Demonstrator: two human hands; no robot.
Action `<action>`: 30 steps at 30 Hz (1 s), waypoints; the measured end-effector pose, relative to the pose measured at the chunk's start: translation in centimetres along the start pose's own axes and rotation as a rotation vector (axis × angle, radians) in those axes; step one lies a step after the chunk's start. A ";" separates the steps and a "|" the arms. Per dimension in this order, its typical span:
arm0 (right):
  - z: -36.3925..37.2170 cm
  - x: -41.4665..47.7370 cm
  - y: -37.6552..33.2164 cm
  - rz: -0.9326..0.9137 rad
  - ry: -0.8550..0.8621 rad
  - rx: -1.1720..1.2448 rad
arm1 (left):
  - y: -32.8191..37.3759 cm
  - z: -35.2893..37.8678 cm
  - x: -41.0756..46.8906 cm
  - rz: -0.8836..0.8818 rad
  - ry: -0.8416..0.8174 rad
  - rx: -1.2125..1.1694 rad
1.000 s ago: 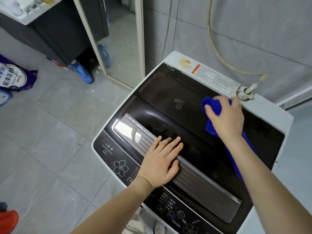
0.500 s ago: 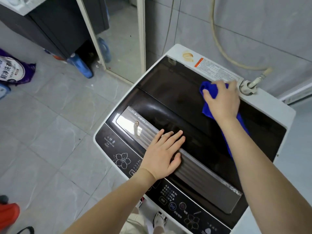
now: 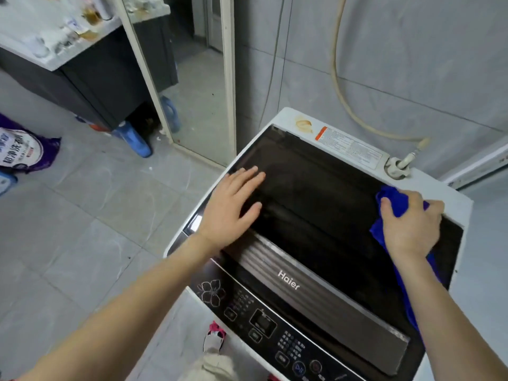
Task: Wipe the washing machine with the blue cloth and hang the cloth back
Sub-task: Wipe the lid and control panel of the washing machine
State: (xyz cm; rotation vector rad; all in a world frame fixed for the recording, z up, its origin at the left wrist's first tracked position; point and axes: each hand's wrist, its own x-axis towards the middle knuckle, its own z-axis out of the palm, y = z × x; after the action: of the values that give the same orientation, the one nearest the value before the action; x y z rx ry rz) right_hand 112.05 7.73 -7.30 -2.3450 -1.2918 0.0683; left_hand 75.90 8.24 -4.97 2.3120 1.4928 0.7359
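A white top-loading washing machine (image 3: 310,193) with a dark glass lid, a grey handle bar and a black control panel fills the lower right. My left hand (image 3: 233,206) lies flat with fingers spread on the lid's left side. At the lid's far right corner, my right hand (image 3: 411,225) presses the bunched blue cloth (image 3: 391,200) against the machine. A tail of the cloth trails down along my right forearm.
A beige hose (image 3: 339,86) runs down the grey tiled wall to the inlet fitting (image 3: 397,167) at the machine's back. On the left floor stand a blue bottle (image 3: 134,140) and a purple detergent bag (image 3: 23,151) below a dark vanity cabinet (image 3: 90,81). A mirror (image 3: 192,72) leans beside the machine.
My right hand has slid the cloth rightward to the lid's far right corner. My left hand has left the handle bar and now rests farther back on the lid's left side.
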 end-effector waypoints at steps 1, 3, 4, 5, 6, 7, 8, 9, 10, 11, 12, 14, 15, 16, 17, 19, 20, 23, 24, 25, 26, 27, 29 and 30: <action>0.7 -0.2 -1.8 0.017 0.018 -0.012 | -1.6 -0.4 2.1 -0.067 -0.002 -0.005; 2.3 -1.3 -7.0 -0.058 0.004 -0.019 | -4.2 -0.1 5.7 -0.233 -0.086 -0.072; 3.2 -2.1 -9.9 -0.127 -0.023 -0.017 | -5.3 0.4 7.0 -0.288 -0.149 -0.131; 4.0 -2.9 -12.5 -0.203 -0.058 -0.016 | -6.3 1.0 7.9 -0.305 -0.214 -0.191; 4.6 -3.9 -14.4 -0.284 -0.100 -0.016 | -7.2 1.3 8.4 -0.292 -0.267 -0.241; 4.9 -4.9 -15.4 -0.375 -0.146 -0.009 | -7.8 1.6 8.6 -0.266 -0.300 -0.279; 4.9 -5.7 -15.6 -0.473 -0.191 0.005 | -8.4 1.7 8.6 -0.239 -0.309 -0.310; 4.6 -6.5 -14.9 -0.545 -0.228 0.023 | -8.9 1.8 8.6 -0.225 -0.304 -0.344; 4.1 -6.9 -13.5 -0.574 -0.250 0.033 | -9.2 1.9 8.6 -0.226 -0.292 -0.383; 3.6 -6.8 -11.7 -0.540 -0.247 0.031 | -9.6 2.0 8.7 -0.236 -0.282 -0.425; 3.1 -6.4 -10.1 -0.430 -0.222 0.030 | -9.9 2.3 8.8 -0.249 -0.284 -0.459; 2.8 -4.4 -8.6 -0.091 -0.115 0.032 | -10.4 2.8 9.0 -0.261 -0.297 -0.471; 3.4 -3.1 -9.2 0.037 -0.053 0.020 | -10.5 3.0 9.0 -0.259 -0.294 -0.471; 4.4 -1.9 -10.5 0.073 -0.011 -0.007 | -10.6 3.0 9.0 -0.255 -0.291 -0.476; 5.4 -0.9 -12.6 0.039 0.003 -0.035 | -10.5 3.0 8.9 -0.253 -0.294 -0.484; 7.3 -0.6 -17.7 -0.113 -0.058 -0.048 | -10.4 2.7 9.0 -0.269 -0.297 -0.523; 7.8 -1.3 -19.7 -0.203 -0.103 -0.035 | -10.4 2.5 8.9 -0.281 -0.293 -0.542; 7.3 -5.4 -20.5 -0.457 -0.216 0.026 | -10.5 1.5 7.2 -0.295 -0.293 -0.574; 6.7 -6.7 -19.2 -0.542 -0.249 0.038 | -10.6 1.3 6.1 -0.298 -0.293 -0.579; 6.0 -7.7 -17.4 -0.608 -0.265 0.033 | -10.8 1.3 5.0 -0.299 -0.287 -0.572; 5.4 -7.7 -15.7 -0.622 -0.256 0.024 | -10.8 1.3 4.0 -0.296 -0.276 -0.554; 5.1 -6.8 -14.5 -0.560 -0.228 0.026 | -10.7 1.2 3.5 -0.297 -0.268 -0.528; 5.7 -3.7 -14.4 -0.320 -0.144 0.025 | -10.9 1.3 3.4 -0.304 -0.271 -0.472; 6.6 -1.9 -15.4 -0.217 -0.100 0.005 | -10.9 1.4 3.6 -0.303 -0.274 -0.452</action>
State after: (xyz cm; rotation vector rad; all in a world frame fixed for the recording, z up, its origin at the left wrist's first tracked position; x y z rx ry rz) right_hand 97.19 15.60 -7.14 -2.2068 -1.5841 0.1207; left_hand 69.60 16.10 -10.67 1.7268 1.3441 0.5720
